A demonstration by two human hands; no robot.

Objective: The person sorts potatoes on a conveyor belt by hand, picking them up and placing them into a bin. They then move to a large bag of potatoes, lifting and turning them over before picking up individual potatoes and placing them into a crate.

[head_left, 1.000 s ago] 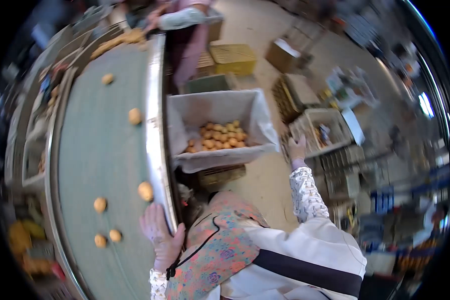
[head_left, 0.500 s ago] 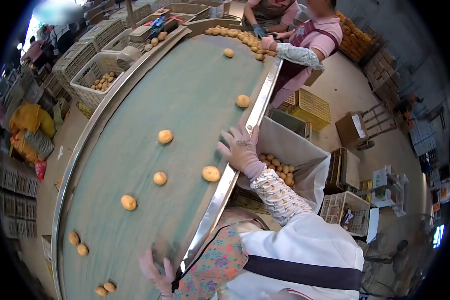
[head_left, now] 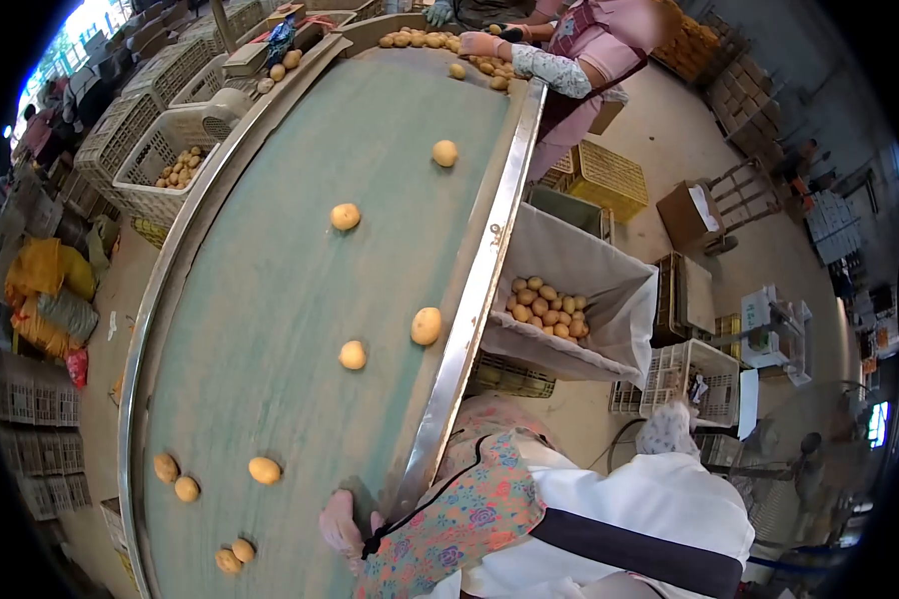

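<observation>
Loose potatoes (head_left: pixel 265 470) lie spread over the belt (head_left: pixel 260 329), the nearest ones up and to the left of the left hand (head_left: pixel 344 524). That hand is low over the belt, beside the rail (head_left: pixel 477 290), somewhat blurred; its thumb stands apart from the fingers, with nothing visible between. The right hand cannot be made out, nor its fingers' state; only its sleeve (head_left: pixel 669 431) shows.

The potatoes look firm, light enough for one hand, dry rather than slippery, but likely to roll and bruise if dropped. A grip around the widest part, fingers on opposite sides, should suit.

Right of the belt, a lined bin (head_left: pixel 627 329) holds a heap of potatoes at its bottom. Across the belt, a white crate (head_left: pixel 148 202) holds more.
</observation>
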